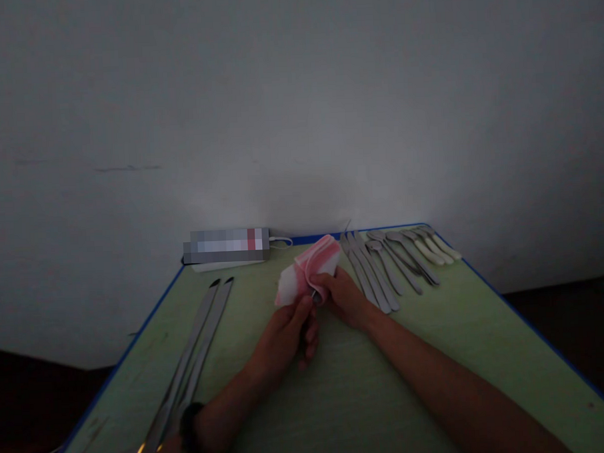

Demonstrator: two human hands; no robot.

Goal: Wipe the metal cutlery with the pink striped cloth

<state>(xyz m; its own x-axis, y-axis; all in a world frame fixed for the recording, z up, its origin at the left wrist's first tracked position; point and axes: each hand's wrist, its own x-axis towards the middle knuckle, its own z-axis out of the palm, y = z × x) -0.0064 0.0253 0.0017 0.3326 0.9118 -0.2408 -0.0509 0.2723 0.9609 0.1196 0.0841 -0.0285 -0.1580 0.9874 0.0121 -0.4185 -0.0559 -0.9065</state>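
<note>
Over the middle of the table, both hands meet at a pink and white striped cloth (319, 258). My right hand (342, 293) is closed on the cloth, thumb on top, and presses a fold of it together. My left hand (291, 324) is closed just below, its thumb and forefinger pinching a thin metal utensil (314, 295). Only a small shiny bit of that utensil shows where it enters the cloth. The rest is hidden by cloth and fingers, so its kind cannot be made out.
Right of the cloth lie several table knives (367, 277), spoons (400, 249) and pale-handled utensils (428, 248). Two long metal utensils (201, 338) lie at the left, by my left forearm. A blurred-out box-like object (227, 250) with a white cable (282, 241) stands against the wall (297, 120).
</note>
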